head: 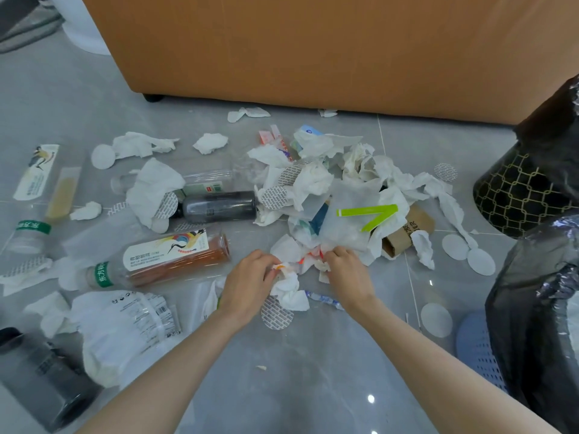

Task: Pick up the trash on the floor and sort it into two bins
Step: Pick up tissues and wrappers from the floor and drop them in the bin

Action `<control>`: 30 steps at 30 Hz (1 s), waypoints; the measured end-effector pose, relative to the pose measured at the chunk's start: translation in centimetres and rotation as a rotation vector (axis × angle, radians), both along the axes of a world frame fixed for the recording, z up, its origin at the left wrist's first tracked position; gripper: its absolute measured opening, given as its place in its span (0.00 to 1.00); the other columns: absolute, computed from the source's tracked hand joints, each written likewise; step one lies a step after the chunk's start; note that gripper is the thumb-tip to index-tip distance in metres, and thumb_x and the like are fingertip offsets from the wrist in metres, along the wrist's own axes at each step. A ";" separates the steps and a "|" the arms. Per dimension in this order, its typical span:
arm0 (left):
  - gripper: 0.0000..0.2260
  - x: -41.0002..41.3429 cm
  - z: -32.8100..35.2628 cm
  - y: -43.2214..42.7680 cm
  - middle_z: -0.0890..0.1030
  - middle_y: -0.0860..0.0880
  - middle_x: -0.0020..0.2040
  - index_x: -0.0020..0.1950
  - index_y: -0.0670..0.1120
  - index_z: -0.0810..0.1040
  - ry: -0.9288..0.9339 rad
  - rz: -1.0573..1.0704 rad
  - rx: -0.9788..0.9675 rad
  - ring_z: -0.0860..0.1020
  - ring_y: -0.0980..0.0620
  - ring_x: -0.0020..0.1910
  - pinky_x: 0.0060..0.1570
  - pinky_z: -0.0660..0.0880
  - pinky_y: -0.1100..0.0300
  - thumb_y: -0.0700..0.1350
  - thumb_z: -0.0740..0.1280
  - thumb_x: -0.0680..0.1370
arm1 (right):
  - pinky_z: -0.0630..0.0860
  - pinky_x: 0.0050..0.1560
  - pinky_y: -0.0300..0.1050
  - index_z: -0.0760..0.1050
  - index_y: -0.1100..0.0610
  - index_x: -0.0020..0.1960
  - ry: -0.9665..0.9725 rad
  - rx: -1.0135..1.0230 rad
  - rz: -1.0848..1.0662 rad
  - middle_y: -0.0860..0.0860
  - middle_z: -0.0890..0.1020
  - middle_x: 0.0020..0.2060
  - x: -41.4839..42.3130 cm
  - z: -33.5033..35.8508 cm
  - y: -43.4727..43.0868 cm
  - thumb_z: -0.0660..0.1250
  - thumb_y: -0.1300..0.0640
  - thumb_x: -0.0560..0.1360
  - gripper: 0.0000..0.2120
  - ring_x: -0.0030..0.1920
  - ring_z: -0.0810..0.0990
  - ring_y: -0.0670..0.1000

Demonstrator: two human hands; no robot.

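Low down, crumpled tissue [301, 266] in curled fingers of left hand [250, 278] and right hand [348, 274].

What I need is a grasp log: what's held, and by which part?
Crumpled white paper with orange marks: left hand pinches its left edge, right hand its right edge.

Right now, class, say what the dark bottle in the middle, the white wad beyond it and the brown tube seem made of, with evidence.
Dark bottle: probably smoky plastic, glossy; bright highlights run along its translucent wall. White wad: tissue paper, matt; soft crumpled folds. Brown tube: seemingly kraft cardboard, matt; open hollow end, printed characters, partly covered.
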State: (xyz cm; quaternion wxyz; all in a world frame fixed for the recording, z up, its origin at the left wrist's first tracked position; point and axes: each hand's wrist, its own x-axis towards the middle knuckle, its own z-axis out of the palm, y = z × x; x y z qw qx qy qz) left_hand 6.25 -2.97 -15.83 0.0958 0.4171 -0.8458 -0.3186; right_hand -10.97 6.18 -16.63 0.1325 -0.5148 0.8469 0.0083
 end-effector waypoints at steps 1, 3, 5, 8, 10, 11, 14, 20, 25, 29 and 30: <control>0.08 -0.1 0.2 -0.1 0.77 0.51 0.51 0.56 0.47 0.80 0.021 0.016 0.001 0.76 0.52 0.47 0.47 0.72 0.59 0.43 0.65 0.78 | 0.64 0.40 0.44 0.74 0.60 0.57 -0.019 0.000 -0.014 0.55 0.76 0.54 -0.1 0.1 0.1 0.60 0.68 0.73 0.14 0.56 0.73 0.57; 0.08 -0.3 0.8 -0.5 0.77 0.50 0.51 0.56 0.46 0.79 0.064 0.053 0.009 0.75 0.54 0.45 0.46 0.69 0.63 0.41 0.64 0.78 | 0.65 0.39 0.43 0.77 0.60 0.54 -0.142 -0.022 -0.079 0.56 0.79 0.51 -0.3 0.7 0.3 0.62 0.67 0.71 0.13 0.51 0.77 0.59; 0.08 -0.5 2.1 -0.8 0.77 0.49 0.51 0.55 0.45 0.79 0.097 0.082 0.024 0.73 0.55 0.45 0.46 0.68 0.64 0.41 0.64 0.78 | 0.67 0.37 0.42 0.79 0.59 0.51 -0.307 -0.082 -0.172 0.56 0.81 0.46 -0.5 2.1 0.7 0.64 0.66 0.69 0.13 0.48 0.78 0.58; 0.07 -1.1 4.7 -1.5 0.76 0.50 0.50 0.54 0.45 0.78 0.141 0.078 0.038 0.74 0.54 0.46 0.46 0.69 0.62 0.42 0.63 0.79 | 0.65 0.32 0.39 0.79 0.58 0.45 -0.470 -0.242 -0.286 0.51 0.79 0.37 -0.5 5.6 1.0 0.68 0.64 0.67 0.08 0.39 0.74 0.51; 0.07 -1.7 7.0 -1.6 0.74 0.52 0.49 0.55 0.45 0.77 0.160 0.071 0.025 0.74 0.54 0.46 0.46 0.68 0.62 0.42 0.62 0.80 | 0.68 0.34 0.39 0.79 0.58 0.45 -0.524 -0.314 -0.332 0.49 0.78 0.35 -0.4 8.7 1.1 0.70 0.62 0.67 0.06 0.37 0.73 0.49; 0.07 -2.0 8.3 -1.7 0.73 0.52 0.49 0.55 0.45 0.77 0.164 0.062 0.014 0.73 0.54 0.45 0.46 0.68 0.62 0.42 0.62 0.80 | 0.69 0.34 0.40 0.78 0.58 0.44 -0.551 -0.354 -0.352 0.49 0.77 0.35 -0.4 10.4 1.1 0.70 0.62 0.67 0.05 0.36 0.73 0.49; 0.06 -3.1 12.0 -1.9 0.73 0.52 0.48 0.54 0.46 0.76 0.162 0.022 -0.026 0.72 0.54 0.44 0.43 0.66 0.62 0.43 0.61 0.80 | 0.65 0.29 0.33 0.76 0.57 0.40 -0.621 -0.486 -0.407 0.48 0.75 0.31 -0.6 15.5 1.3 0.69 0.61 0.69 0.02 0.31 0.70 0.46; 0.05 -5.2 20.5 -1.3 0.73 0.53 0.47 0.50 0.48 0.76 0.217 -0.025 -0.145 0.74 0.52 0.43 0.41 0.65 0.60 0.46 0.61 0.80 | 0.69 0.36 0.44 0.76 0.58 0.40 -0.681 -0.682 -0.499 0.49 0.75 0.31 -2.8 24.5 3.5 0.70 0.58 0.68 0.05 0.34 0.72 0.50; 0.06 -7.1 26.8 0.8 0.74 0.53 0.50 0.51 0.49 0.75 0.312 -0.037 -0.224 0.75 0.53 0.44 0.41 0.69 0.59 0.46 0.59 0.80 | 0.67 0.36 0.43 0.77 0.59 0.42 -0.663 -0.782 -0.498 0.48 0.75 0.31 -4.4 29.6 7.5 0.71 0.58 0.70 0.05 0.33 0.70 0.47; 0.05 -8.9 30.6 2.6 0.74 0.54 0.47 0.49 0.49 0.77 0.402 -0.069 -0.228 0.75 0.55 0.44 0.39 0.68 0.64 0.45 0.61 0.80 | 0.67 0.35 0.42 0.77 0.58 0.41 -0.632 -0.838 -0.518 0.48 0.75 0.31 -5.5 32.1 10.5 0.71 0.59 0.70 0.04 0.32 0.70 0.47; 0.05 -9.5 31.4 3.2 0.75 0.53 0.46 0.48 0.49 0.77 0.423 -0.074 -0.230 0.75 0.54 0.44 0.40 0.68 0.63 0.45 0.61 0.79 | 0.68 0.36 0.43 0.77 0.58 0.41 -0.631 -0.857 -0.533 0.48 0.75 0.31 -5.9 32.6 11.3 0.70 0.59 0.70 0.03 0.32 0.70 0.47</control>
